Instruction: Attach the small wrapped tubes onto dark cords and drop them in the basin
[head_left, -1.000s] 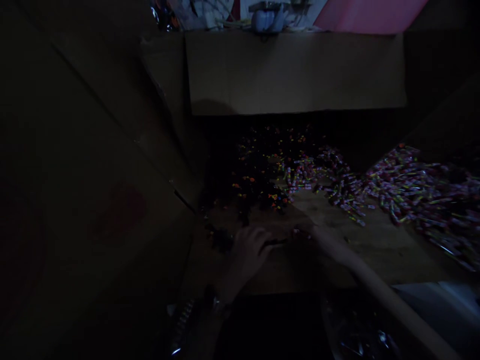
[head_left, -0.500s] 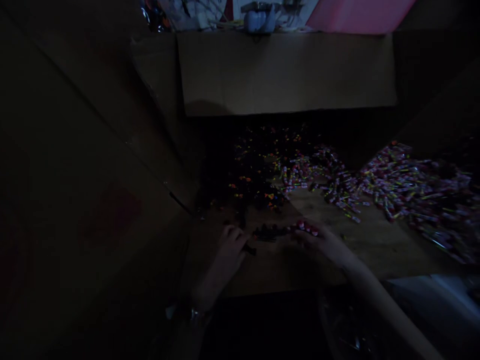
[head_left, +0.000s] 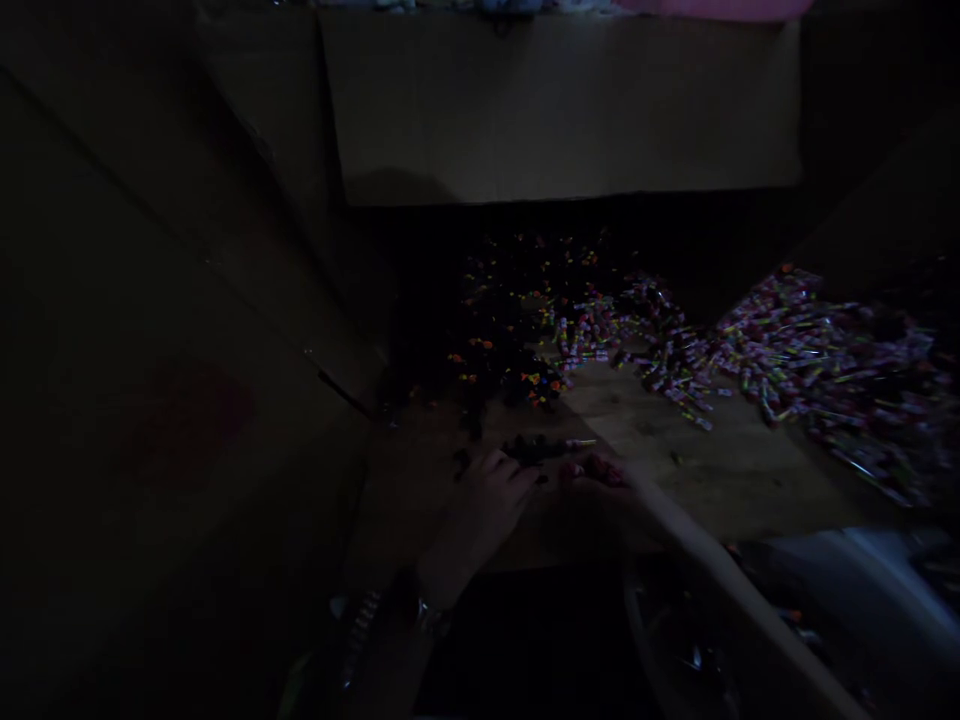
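The scene is very dark. My left hand (head_left: 491, 492) is low over the wooden board, its fingers curled, and a small dark piece (head_left: 541, 479) shows at the fingertips; what lies inside the grasp is hidden. Just to its right, my right hand (head_left: 619, 492) is closed around several small red-ended pieces (head_left: 596, 468), its fingers mostly lost in shadow. Beyond both hands lies a short row of dark small pieces (head_left: 529, 447), with one thin light-coloured piece (head_left: 581, 442) at its right end.
A heap of dark pieces with orange and yellow bits (head_left: 536, 385) lies behind the hands. Pink-and-white wrapped pieces (head_left: 787, 345) spread along the right. A cardboard flap (head_left: 570, 110) hangs at the back, and a cardboard wall (head_left: 187, 330) rises on the left.
My left hand has moved right, closer to my right hand. My right hand has dropped slightly nearer to me with the red-ended pieces. The view has tilted down a little.
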